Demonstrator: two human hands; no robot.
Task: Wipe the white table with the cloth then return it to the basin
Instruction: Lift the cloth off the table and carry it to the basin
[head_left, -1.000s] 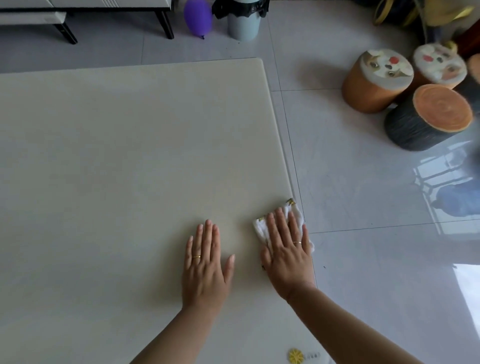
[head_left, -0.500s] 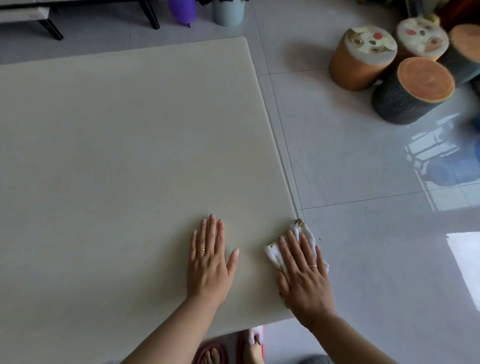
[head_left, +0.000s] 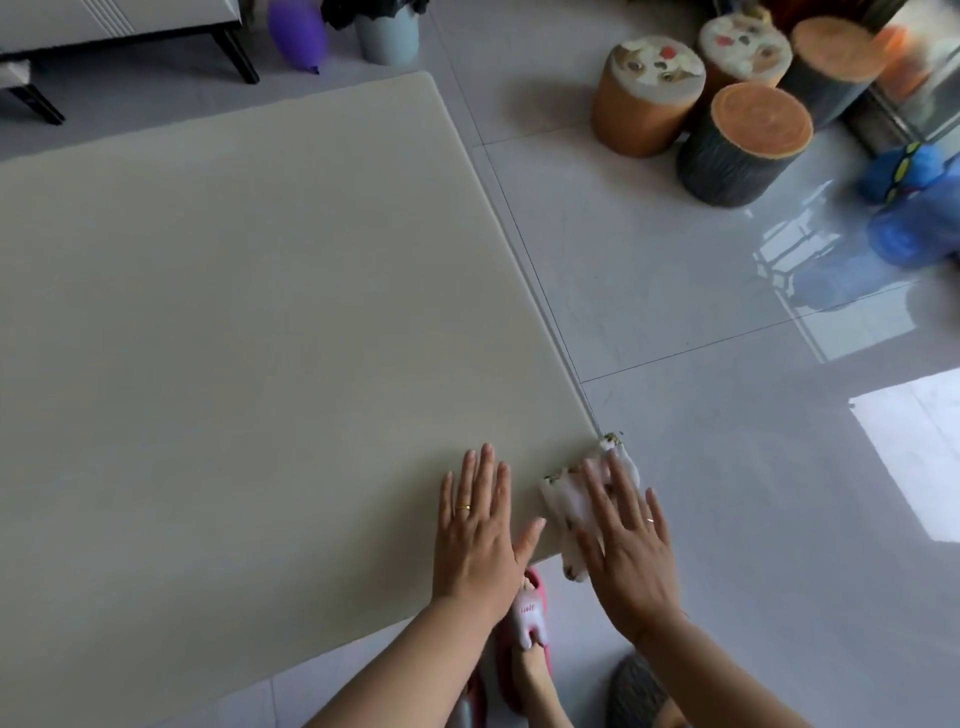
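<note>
Glossy grey floor tiles are reflecting window light around a large white table, which is filling most of the left side of the view; its near right corner is sitting just in front of the person. At that corner the cloth, white with small dark and yellow marks, is lying partly on the tabletop and partly hanging over the edge; the right hand is pressing flat on top of it with fingers spread and straight, not curled around it, a ring showing on one finger. Just beside it, the left hand is resting palm-down on the bare table, fingers extended and thumb out, holding nothing; it is also wearing a ring. Below the table edge a foot in a pink slipper is showing on the floor. Across the floor at upper right, several round stools are standing close together, some printed like cut logs, some with cartoon faces; a purple balloon is lying near a dark furniture leg at the top. No basin is showing.
</note>
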